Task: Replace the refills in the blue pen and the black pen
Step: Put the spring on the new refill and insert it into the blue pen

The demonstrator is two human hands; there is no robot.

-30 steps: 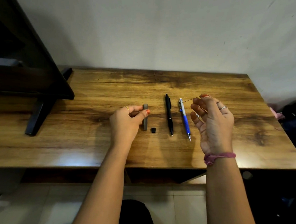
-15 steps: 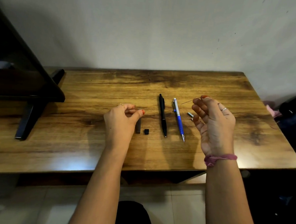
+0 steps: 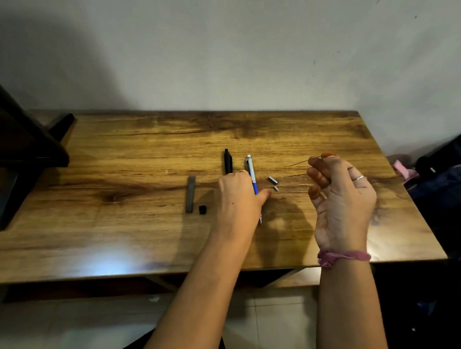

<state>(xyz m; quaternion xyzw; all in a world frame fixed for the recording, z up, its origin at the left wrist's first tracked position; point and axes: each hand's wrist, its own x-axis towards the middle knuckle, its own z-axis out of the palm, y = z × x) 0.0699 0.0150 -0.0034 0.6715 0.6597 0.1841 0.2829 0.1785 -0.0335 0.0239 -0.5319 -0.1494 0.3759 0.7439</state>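
Note:
The black pen (image 3: 227,161) and the blue pen (image 3: 251,170) lie side by side on the wooden table (image 3: 114,221), pointing toward me. My left hand (image 3: 236,201) hovers low over their lower halves, thumb stretched right, and hides those parts; only the blue pen's tip shows below it. Whether its fingers touch a pen is hidden. My right hand (image 3: 340,204) is raised to the right of the pens, pinching a thin dark refill (image 3: 300,162) that sticks out leftward. A slim grey case (image 3: 190,193) and its small black cap (image 3: 202,209) lie left of my left hand.
Two small metal pen parts (image 3: 272,180) lie just right of the blue pen. A black stand (image 3: 17,149) takes up the table's far left. Dark bags and a pink cloth (image 3: 447,191) sit beyond the right edge. A wall runs behind the table.
My left hand let go of the grey case and moved right, over the two pens. The case now lies uncovered. My right hand stays raised with the thin refill.

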